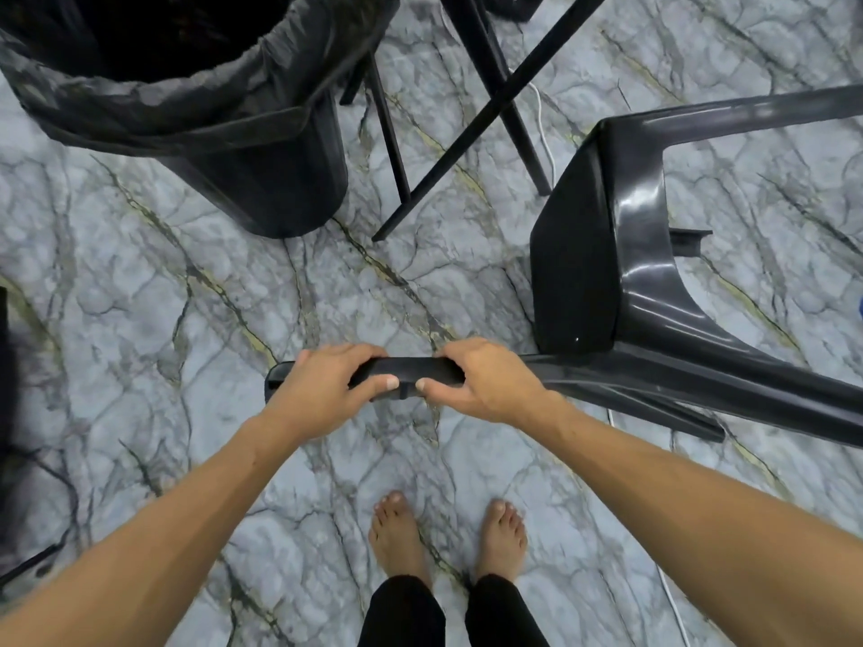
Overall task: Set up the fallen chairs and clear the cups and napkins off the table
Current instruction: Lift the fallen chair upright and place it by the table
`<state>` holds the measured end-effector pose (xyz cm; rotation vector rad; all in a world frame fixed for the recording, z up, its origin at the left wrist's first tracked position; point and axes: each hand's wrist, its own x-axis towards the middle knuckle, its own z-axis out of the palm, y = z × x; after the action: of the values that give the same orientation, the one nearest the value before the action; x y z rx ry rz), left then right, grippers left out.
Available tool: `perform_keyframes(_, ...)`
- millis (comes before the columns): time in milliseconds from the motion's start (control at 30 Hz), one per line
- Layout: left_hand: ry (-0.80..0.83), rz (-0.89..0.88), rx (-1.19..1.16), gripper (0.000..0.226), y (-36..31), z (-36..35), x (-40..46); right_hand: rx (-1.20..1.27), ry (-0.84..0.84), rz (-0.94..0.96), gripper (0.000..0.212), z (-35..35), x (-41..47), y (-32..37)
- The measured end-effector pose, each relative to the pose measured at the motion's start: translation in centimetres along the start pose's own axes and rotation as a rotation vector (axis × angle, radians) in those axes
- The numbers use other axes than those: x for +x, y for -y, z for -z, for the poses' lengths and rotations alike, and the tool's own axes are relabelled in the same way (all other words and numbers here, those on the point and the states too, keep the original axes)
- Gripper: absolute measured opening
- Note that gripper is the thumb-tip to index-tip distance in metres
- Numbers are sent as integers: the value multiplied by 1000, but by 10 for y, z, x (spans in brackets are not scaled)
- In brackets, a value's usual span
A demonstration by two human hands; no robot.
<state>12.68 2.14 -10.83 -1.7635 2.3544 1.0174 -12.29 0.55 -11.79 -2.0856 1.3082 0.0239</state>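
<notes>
A black plastic chair (pixel 621 254) lies on its side on the marble-patterned floor at the right. One of its legs (pixel 654 380) stretches leftward in front of me. My left hand (pixel 322 389) grips that leg near its foot, fingers curled over the top and thumb underneath. My right hand (pixel 481 385) grips the same leg just to the right, thumb tip close to the left thumb. No cups or napkins are in view.
A black bin (pixel 261 147) lined with a black bag stands at the upper left. Thin black table legs (pixel 485 109) cross at the top centre. A white cable (pixel 544 128) runs along the floor by them. My bare feet (pixel 448 539) stand below the hands.
</notes>
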Motion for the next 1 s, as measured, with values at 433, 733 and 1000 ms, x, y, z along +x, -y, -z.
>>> perform_keyframes(433,13,31,-195,47,42,14,-35,-102,-19,-25,53,-1,-17,3)
perform_keyframes(733,-267,-64,-24,69,-28,42,-49,25,-160,-62,45,55,-55,5)
perform_keyframes(1000,-331,-270,203,60,-133,170,-6,86,-225,12,42,186,-58,55)
